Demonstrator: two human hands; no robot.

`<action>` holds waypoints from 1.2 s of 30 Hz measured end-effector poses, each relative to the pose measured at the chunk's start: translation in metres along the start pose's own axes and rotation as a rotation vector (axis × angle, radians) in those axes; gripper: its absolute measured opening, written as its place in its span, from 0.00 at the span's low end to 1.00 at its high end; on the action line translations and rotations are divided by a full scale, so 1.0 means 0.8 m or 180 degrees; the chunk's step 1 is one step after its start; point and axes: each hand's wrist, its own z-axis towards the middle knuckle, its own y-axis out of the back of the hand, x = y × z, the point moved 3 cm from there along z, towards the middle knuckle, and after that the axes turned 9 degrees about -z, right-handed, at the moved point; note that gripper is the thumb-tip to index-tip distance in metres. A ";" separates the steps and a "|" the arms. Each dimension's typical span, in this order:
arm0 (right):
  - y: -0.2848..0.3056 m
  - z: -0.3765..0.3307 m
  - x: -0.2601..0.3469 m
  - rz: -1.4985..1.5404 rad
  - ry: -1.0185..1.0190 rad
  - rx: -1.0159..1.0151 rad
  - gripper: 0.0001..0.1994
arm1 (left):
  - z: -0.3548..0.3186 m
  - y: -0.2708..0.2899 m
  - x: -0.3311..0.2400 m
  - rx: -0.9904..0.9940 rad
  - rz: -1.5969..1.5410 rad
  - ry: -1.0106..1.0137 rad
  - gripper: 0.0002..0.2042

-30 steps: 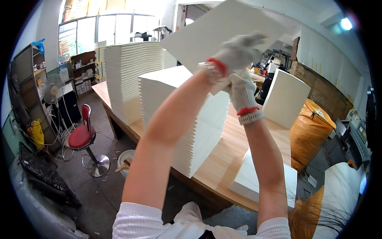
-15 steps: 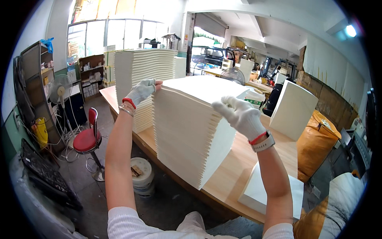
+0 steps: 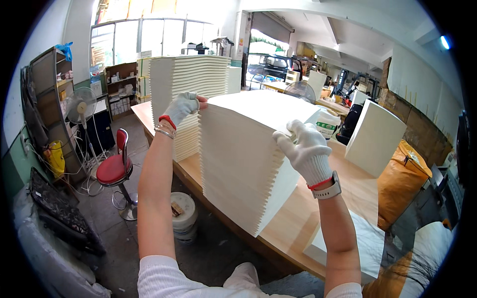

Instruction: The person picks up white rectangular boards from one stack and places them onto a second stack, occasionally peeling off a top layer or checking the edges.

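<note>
Right now, both gloved hands are at the near top corners of a tall stack of white sheets [image 3: 233, 149], which stands on a wooden table [image 3: 278, 238] in front of the person. The left hand [image 3: 185, 105] has its fingers bent, their tips at the stack's left corner; the right hand [image 3: 304, 144] has its fingers curled, with thumb and forefinger against the right corner. Whether either hand actually grips a sheet, I cannot tell. One side edge of the stack is jagged, like teeth.

As for print, a white tub [image 3: 328, 121] behind the right hand bears a green label with lettering (too small and distant to make out well). A small notice [image 3: 241, 41] with a touch of red hangs on the pillar by the doorway, also too small to read. Another stack [image 3: 198, 74] with rippled edges stands behind, to the left. A lower stack [image 3: 368, 243] lies near the right forearm, and an orange sack [image 3: 405, 184] stands beyond the table's right edge.
</note>
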 end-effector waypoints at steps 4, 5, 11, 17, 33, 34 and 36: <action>-0.011 -0.016 -0.020 0.0396 0.0429 -0.0566 0.23 | 0.004 -0.008 0.007 -0.0058 0.0384 0.0169 0.16; -0.010 -0.023 -0.030 0.0613 0.0563 -0.0757 0.23 | 0.003 -0.011 0.011 -0.0172 0.0011 -0.0039 0.17; -0.022 -0.206 -0.147 0.1466 -0.0675 0.0103 0.17 | -0.052 -0.007 0.051 -0.2057 0.0341 -0.1793 0.16; 0.058 -0.535 -0.317 -0.0864 -0.2190 -0.0037 0.11 | -0.235 -0.235 -0.037 -0.0528 -0.0107 -0.2961 0.09; 0.183 -0.587 -0.331 -0.1642 -0.2159 -0.0392 0.18 | -0.401 -0.824 0.017 0.4543 0.0188 -0.2392 0.05; 0.184 -0.560 -0.326 -0.1468 -0.2069 -0.0377 0.18 | -0.401 -0.828 0.026 0.4400 0.0021 -0.2615 0.05; 0.178 -0.546 -0.331 -0.1618 -0.1714 -0.0426 0.14 | -0.405 -0.829 0.016 0.4285 -0.0201 -0.2633 0.03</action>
